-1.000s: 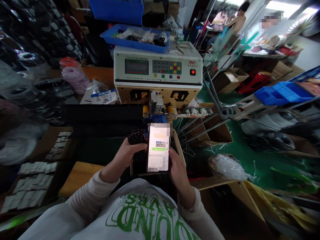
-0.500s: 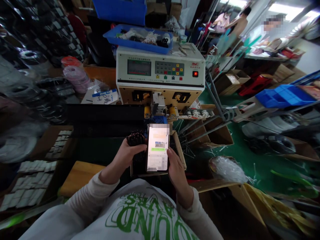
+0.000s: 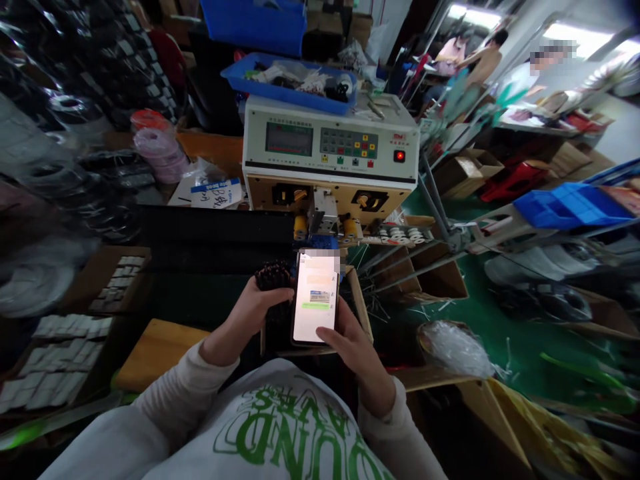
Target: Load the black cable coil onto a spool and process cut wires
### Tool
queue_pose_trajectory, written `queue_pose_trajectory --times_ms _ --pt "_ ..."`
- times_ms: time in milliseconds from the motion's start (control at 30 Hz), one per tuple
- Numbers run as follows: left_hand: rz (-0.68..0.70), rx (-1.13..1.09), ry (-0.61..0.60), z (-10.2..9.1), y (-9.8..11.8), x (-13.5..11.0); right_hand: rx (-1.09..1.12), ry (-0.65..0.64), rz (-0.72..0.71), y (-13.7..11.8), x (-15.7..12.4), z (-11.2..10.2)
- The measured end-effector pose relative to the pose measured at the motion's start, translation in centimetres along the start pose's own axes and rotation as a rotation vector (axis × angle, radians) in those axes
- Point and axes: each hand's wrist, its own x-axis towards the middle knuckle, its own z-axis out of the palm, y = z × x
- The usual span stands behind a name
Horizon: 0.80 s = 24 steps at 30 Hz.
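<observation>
Smartphone [image 3: 315, 298] lit and tilted before the chest, gripped at its lower edge by the right hand [image 3: 353, 347], one finger reaching onto the screen. The left hand [image 3: 253, 317] is closed around a bundle of dark wires [image 3: 273, 275], just beside the phone. Behind stands a wire-cutting machine [image 3: 330, 153].

Factory floor, painted green floor [image 3: 480, 320] with offcuts scattered on it, white wall [image 3: 387, 27] behind, bright ceiling lights [image 3: 575, 41] far right. Black cable coils [image 3: 65, 133] piled on the left side. Blue plastic crates [image 3: 570, 205] sit on a metal rack [image 3: 500, 230] at right, another blue crate [image 3: 253, 23] at the top. Cardboard boxes [image 3: 467, 175] and a red plastic stool [image 3: 515, 180] stand near a far worktop [image 3: 530, 130].
</observation>
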Motion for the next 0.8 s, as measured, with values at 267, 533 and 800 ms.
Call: queue_pose_trajectory --times_ms 267,533,800 --pt "-0.019 -0.029 -0.023 -0.5 0.1 0.2 -0.004 -0.142 0.023 -0.4 0.0 -0.4" --pt "0.004 -0.038 -0.012 -0.8 0.5 0.5 -0.010 -0.138 -0.046 -0.5 0.5 0.3" --pt "-0.023 -0.052 -0.018 -0.8 0.0 0.9 0.087 0.018 0.001 1.4 1.0 0.2"
